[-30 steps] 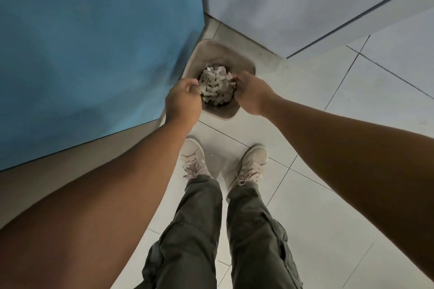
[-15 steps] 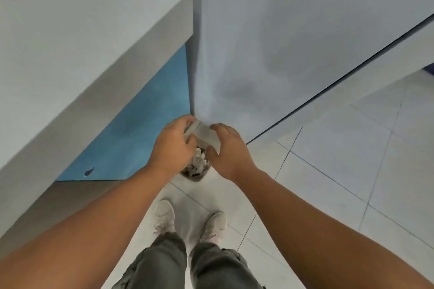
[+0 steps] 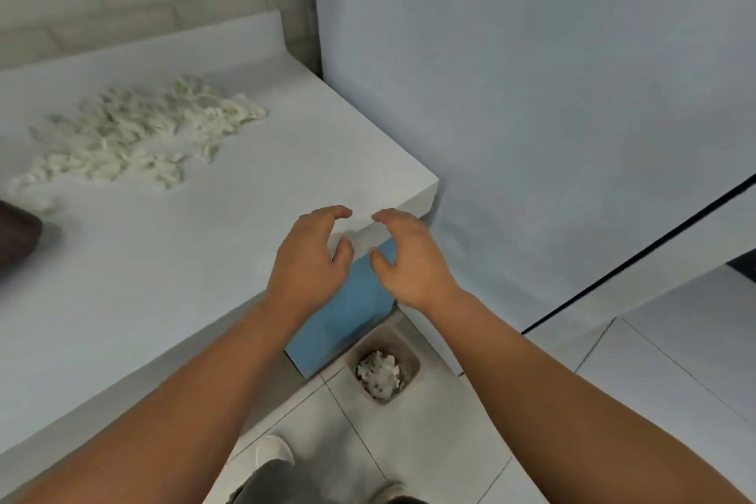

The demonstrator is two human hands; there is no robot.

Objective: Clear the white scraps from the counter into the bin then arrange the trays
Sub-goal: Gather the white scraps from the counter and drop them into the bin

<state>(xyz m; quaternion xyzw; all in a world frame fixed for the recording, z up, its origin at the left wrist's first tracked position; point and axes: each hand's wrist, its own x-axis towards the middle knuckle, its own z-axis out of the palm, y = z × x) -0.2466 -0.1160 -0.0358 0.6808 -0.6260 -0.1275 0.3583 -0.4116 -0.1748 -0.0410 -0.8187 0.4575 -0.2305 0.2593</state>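
White counter now fills the view, since both hands have risen from the bin on the floor below its corner: left hand and right hand hover empty, fingers loosely curled, another load dropped, while the white scraps lie heaped far up the counter

Single head-worn view, looking forward and steeply down, close over the table corner, floor below, wall ahead.
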